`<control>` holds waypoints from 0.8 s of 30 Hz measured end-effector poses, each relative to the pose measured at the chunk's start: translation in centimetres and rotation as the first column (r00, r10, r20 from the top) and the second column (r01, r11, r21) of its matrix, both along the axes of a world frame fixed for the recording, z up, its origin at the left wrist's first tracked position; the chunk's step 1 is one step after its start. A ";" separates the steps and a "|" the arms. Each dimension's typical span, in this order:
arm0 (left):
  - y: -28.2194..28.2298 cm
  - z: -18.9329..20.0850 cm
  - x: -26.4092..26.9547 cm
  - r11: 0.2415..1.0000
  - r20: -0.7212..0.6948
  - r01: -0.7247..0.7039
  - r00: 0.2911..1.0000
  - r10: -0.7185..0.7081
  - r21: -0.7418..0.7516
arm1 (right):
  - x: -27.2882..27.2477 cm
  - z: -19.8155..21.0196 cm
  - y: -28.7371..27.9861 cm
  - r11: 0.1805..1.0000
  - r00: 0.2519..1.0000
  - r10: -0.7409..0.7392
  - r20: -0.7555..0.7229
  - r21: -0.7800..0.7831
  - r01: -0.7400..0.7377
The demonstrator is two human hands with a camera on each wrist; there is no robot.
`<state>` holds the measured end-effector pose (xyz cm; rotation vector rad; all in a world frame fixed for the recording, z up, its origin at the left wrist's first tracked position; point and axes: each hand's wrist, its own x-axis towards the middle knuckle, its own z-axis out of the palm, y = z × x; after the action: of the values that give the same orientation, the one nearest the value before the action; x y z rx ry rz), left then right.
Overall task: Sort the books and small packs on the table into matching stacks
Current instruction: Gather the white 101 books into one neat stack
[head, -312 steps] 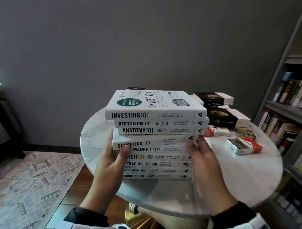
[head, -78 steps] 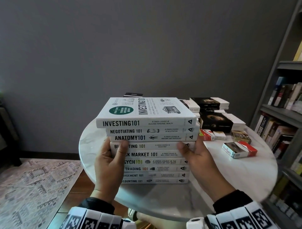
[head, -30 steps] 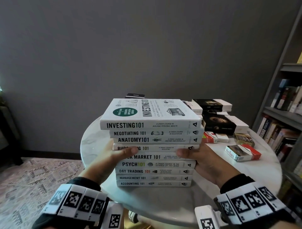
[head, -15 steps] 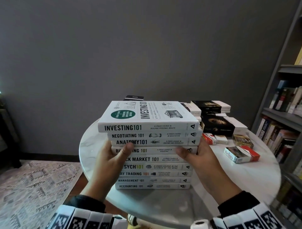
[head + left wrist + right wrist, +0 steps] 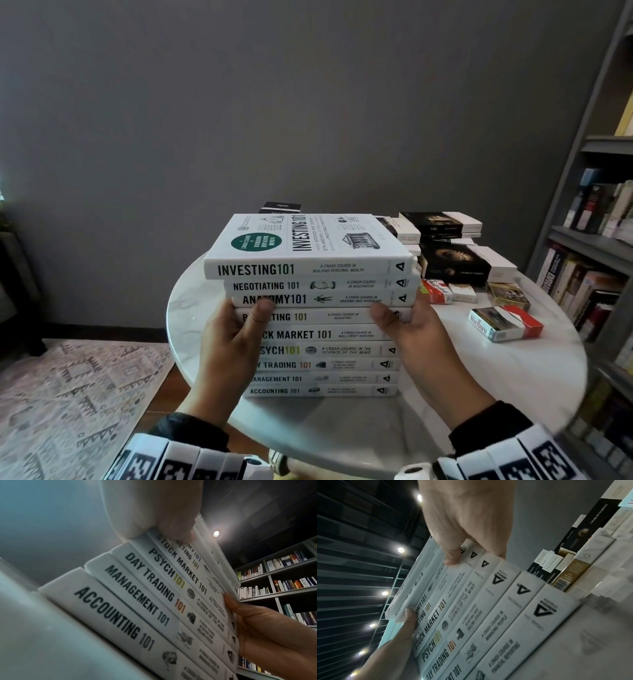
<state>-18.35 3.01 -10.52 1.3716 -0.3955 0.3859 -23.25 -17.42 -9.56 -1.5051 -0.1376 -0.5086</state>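
A tall stack of white "101" books [image 5: 318, 342] stands on the round marble table [image 5: 479, 394], spines toward me, with Investing 101 [image 5: 308, 240] on top. My left hand [image 5: 236, 332] grips the stack's left side, its thumb [image 5: 262, 310] lying across the Budgeting and Anatomy spines. My right hand [image 5: 414, 329] grips the right side, its thumb [image 5: 383, 313] on the Budgeting spine. The other fingers are hidden behind the books. The left wrist view shows the left hand [image 5: 163, 513] on the spines [image 5: 137, 601]. The right wrist view shows the right hand [image 5: 467, 527].
Black paperbacks [image 5: 462, 262] are piled at the table's back right. In front of them lie small packs: a red and white one [image 5: 503, 322], a gold one [image 5: 507, 294] and two smaller [image 5: 435, 291]. A bookshelf [image 5: 589, 274] stands right, a patterned rug [image 5: 68, 394] lower left.
The skewed Budgeting book now sits squarer in the stack. Over the last second both thumbs have shifted slightly up the spines and my wrists have turned upward.
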 end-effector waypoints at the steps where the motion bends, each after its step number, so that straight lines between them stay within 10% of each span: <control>1: 0.0 0.0 0.1 1.000 -0.003 -0.001 1.000 0.001 -0.003 | 0.0 0.0 -0.1 1.000 1.000 -0.002 -0.003 -0.011 0.002; 24: -0.8 2.2 -1.8 0.986 0.058 -0.034 0.997 0.044 -0.165 | -0.7 1.9 0.6 0.985 0.986 -0.161 0.031 -0.064 0.163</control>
<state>-20.14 2.25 -8.29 1.2110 -0.3794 0.4832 -23.91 -16.82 -7.65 -1.5833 -0.0519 -0.6593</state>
